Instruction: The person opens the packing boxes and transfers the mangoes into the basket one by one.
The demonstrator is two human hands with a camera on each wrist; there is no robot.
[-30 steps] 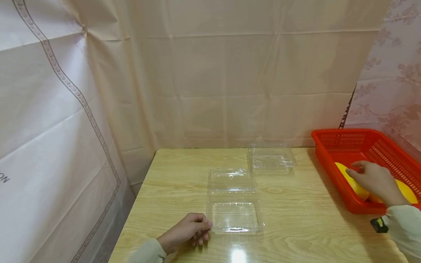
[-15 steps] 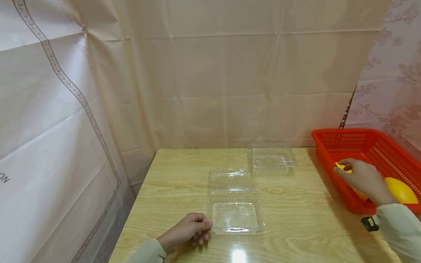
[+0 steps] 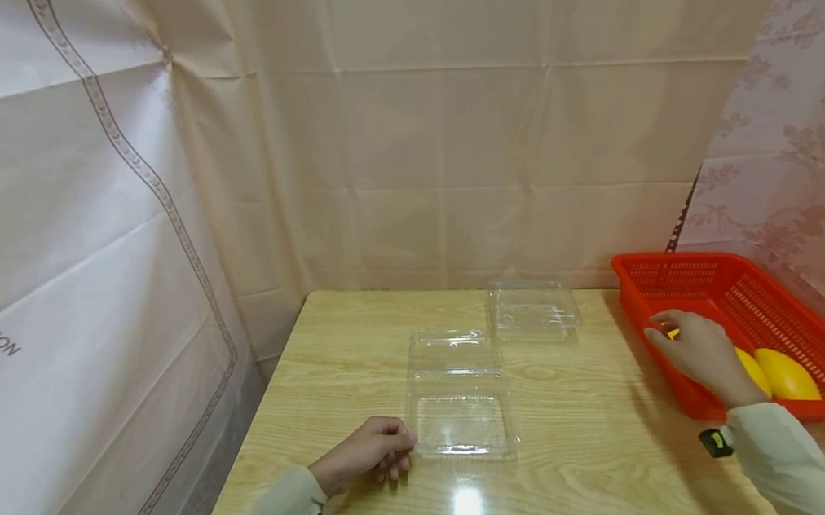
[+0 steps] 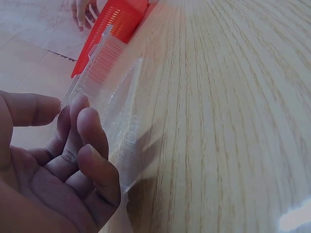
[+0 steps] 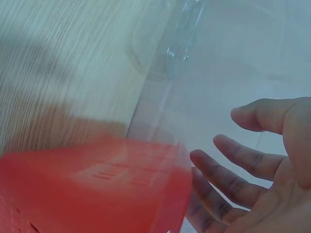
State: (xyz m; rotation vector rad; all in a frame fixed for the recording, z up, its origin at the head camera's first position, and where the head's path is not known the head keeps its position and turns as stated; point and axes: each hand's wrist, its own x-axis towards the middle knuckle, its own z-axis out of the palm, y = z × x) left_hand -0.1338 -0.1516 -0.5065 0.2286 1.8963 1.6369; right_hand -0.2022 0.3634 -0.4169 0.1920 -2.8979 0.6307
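A clear plastic clamshell box (image 3: 464, 421) lies unfolded on the table. My left hand (image 3: 370, 449) pinches its near left edge between thumb and forefinger; in the left wrist view the box wall (image 4: 109, 56) rises past the fingertips. My right hand (image 3: 701, 353) hovers over the left side of the red basket (image 3: 784, 290). In the right wrist view its fingers (image 5: 233, 187) are spread, with nothing between them and the thumb. Smooth yellow rounded fruit-like pieces (image 3: 787, 376) lie in the basket; the hand partly covers some of them.
A second clear plastic box (image 3: 533, 312) stands at the back of the wooden table (image 3: 586, 471), beyond the first one. Cloth sheets (image 3: 439, 141) hang behind the table and along both sides. The basket's raised rim borders the table's right end.
My right hand has shifted left across the basket, uncovering more of the yellow pieces at the right. The left hand and the clamshell box have stayed in place.
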